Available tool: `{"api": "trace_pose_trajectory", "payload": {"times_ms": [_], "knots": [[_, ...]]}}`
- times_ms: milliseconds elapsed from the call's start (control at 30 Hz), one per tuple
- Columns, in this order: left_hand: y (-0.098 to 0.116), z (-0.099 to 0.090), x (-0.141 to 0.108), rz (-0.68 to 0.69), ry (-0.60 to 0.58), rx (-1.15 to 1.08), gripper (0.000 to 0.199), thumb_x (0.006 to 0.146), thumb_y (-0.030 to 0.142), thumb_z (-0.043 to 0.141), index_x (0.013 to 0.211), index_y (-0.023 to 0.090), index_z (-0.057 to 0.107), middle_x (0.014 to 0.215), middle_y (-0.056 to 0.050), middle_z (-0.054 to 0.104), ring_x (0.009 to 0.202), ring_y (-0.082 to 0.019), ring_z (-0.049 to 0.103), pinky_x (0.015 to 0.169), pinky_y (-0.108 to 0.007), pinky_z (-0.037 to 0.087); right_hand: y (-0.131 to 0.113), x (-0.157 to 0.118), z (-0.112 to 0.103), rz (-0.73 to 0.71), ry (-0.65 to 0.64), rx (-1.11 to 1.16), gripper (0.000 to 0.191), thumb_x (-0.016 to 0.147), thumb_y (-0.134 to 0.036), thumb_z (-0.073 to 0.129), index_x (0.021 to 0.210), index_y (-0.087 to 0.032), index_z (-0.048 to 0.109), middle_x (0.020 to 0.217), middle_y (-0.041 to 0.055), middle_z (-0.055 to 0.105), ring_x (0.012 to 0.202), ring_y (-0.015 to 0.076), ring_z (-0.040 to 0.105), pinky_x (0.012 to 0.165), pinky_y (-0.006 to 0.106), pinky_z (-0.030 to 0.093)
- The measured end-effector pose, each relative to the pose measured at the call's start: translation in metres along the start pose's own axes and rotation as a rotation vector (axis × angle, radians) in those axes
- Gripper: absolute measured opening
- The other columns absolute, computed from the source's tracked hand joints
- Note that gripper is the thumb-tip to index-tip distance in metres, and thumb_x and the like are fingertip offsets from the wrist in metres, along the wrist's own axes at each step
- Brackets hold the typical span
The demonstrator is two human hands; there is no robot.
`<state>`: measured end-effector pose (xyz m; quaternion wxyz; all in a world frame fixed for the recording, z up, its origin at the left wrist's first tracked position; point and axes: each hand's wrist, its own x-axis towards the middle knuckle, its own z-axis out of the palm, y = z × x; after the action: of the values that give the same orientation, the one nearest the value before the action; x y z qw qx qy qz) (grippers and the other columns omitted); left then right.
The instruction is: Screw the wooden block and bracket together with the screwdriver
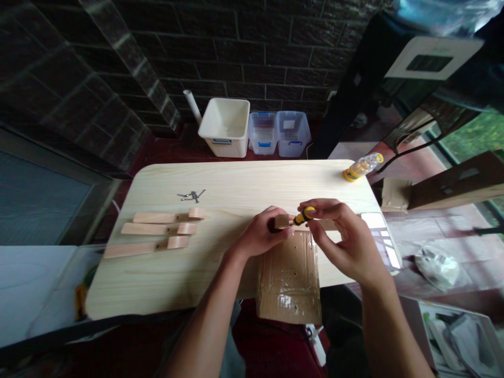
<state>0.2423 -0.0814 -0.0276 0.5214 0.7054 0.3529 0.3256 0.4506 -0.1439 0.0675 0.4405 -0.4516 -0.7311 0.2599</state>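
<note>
My left hand [263,231] is closed around a small wooden block [282,221] at the table's front middle. My right hand [344,236] grips a short yellow-and-black screwdriver [305,214] between thumb and fingers, its tip against the block's right side. A flat wooden strip [328,225] extends to the right, partly behind my right hand. Beneath my hands lies a taped piece of cardboard [289,278], which overhangs the front edge. Several loose screws [192,196] lie to the left. Below them are three wooden pieces, each a strip [144,229] with a block [186,228] at its right end.
A clear bottle with yellow ends [362,167] stands at the table's back right corner. A phone [380,239] lies at the right edge. Beyond the table [252,181], a cream bin [226,126] and two clear plastic boxes [293,134] stand by the brick wall.
</note>
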Motion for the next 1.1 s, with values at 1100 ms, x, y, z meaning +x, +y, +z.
{"api": "trace_pose_trajectory", "payload": {"times_ms": [1100], "knots": [[0.0008,-0.0012,0.0005,-0.024,-0.013,0.013,0.019,0.093,0.037,0.073,0.104,0.022,0.071,0.114,-0.009,0.073,0.107,-0.025,0.069,0.098,-0.043,0.055,0.0,0.0001,-0.0008,0.005,0.0,-0.004,0.021,0.101,-0.014,0.066,0.116,-0.028,0.066,0.126,0.0068,0.076,0.121,0.0238,0.075,0.1,0.044,0.064]]}}
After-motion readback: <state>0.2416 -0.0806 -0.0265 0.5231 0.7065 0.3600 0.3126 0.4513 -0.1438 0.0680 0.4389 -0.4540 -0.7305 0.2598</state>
